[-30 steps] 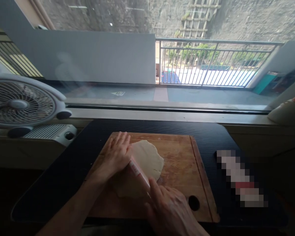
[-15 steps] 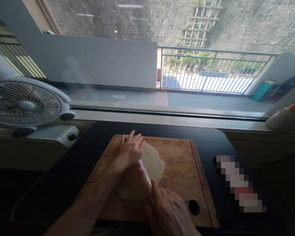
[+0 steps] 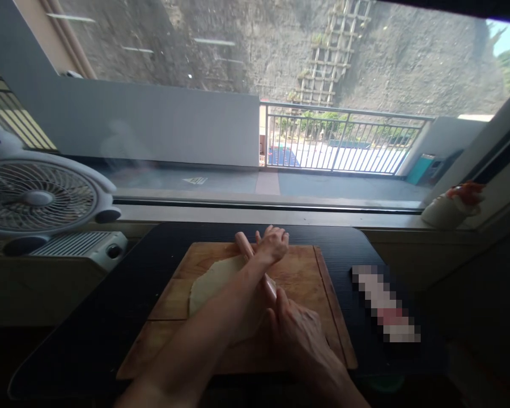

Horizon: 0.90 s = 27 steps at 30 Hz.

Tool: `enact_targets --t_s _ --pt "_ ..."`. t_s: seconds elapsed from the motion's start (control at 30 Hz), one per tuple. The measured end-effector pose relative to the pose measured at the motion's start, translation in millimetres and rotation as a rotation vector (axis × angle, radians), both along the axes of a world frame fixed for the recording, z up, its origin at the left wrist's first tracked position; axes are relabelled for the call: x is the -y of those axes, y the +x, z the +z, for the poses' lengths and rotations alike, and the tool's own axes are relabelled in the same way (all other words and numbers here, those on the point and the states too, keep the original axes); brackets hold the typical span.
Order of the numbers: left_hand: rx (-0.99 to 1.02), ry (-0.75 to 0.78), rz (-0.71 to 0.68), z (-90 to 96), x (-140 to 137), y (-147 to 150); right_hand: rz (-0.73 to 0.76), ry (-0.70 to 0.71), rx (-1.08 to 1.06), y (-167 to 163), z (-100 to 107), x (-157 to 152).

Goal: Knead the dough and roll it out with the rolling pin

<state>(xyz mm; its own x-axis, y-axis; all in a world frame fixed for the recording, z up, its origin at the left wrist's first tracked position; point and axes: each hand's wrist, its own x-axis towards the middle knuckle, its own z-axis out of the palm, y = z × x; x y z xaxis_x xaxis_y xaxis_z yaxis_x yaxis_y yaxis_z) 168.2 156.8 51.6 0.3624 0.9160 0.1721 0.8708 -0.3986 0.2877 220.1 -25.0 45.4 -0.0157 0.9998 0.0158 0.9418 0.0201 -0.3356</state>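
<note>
A flat, pale sheet of dough [image 3: 215, 283] lies on a wooden cutting board [image 3: 174, 297], partly hidden under my left forearm. Slanting across its right part is a light wooden rolling pin [image 3: 243, 245], whose far end sticks out past my left hand. My left hand [image 3: 273, 245] rests over the pin's far half, fingers bent beyond it and thumb apart. Closer to me, my right hand [image 3: 298, 322] is closed around the near end of the pin, with its index finger along it.
The board sits on a dark table [image 3: 106, 309]. A pixelated, blurred object [image 3: 385, 303] lies right of the board. A white fan [image 3: 38, 195] stands at the left, and a white pot [image 3: 444, 211] is on the windowsill at the right.
The rolling pin has moved rightward across the dough, with both hands on it. My left hand has shifted right and its fingers are more bent. The camera view has turned right.
</note>
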Motion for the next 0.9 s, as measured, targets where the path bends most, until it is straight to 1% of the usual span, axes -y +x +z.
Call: enact_targets --t_s 0.07,0.13,0.2,0.27,0.3,0.37,0.43,0.5,0.57,0.63,0.7,0.8,0.87,0.9 --pt "0.034 0.023 0.066 4.5 8 -21 -0.033 0.005 -0.002 14 -2 6" --pt "0.038 0.01 0.157 6.0 16 -58 -0.074 0.012 0.014 29 -5 13" --pt "0.009 -0.073 0.21 6.8 21 -96 -0.114 0.013 0.029 41 -11 17" --pt "-0.022 -0.162 0.21 8.9 21 -122 -0.139 0.007 0.026 49 -16 19" --pt "-0.032 -0.203 0.197 10.7 20 -129 -0.146 0.01 0.023 50 -19 19" --pt "-0.042 -0.279 0.164 15.2 14 -131 -0.154 0.033 0.015 50 -23 18" --pt "-0.027 -0.352 0.126 19.8 8 -124 -0.162 0.063 -0.002 48 -25 18" --pt "0.021 -0.389 0.09 22.7 4 -116 -0.162 0.089 -0.029 47 -26 19" --pt "0.097 -0.37 0.079 21.9 5 -114 -0.154 0.103 -0.051 48 -25 20" --pt "0.173 -0.322 0.107 16.2 12 -120 -0.155 0.1 -0.071 50 -24 22" --pt "0.219 -0.28 0.159 6.7 21 -136 -0.174 0.095 -0.105 54 -23 23" --pt "0.206 -0.245 0.262 -4.7 35 -168 -0.203 0.124 -0.173 55 -24 22" --pt "0.164 -0.198 0.335 -4.1 39 -184 -0.168 0.155 -0.206 47 -25 21" --pt "0.146 -0.156 0.358 -1.3 38 -188 -0.121 0.169 -0.216 40 -24 21"
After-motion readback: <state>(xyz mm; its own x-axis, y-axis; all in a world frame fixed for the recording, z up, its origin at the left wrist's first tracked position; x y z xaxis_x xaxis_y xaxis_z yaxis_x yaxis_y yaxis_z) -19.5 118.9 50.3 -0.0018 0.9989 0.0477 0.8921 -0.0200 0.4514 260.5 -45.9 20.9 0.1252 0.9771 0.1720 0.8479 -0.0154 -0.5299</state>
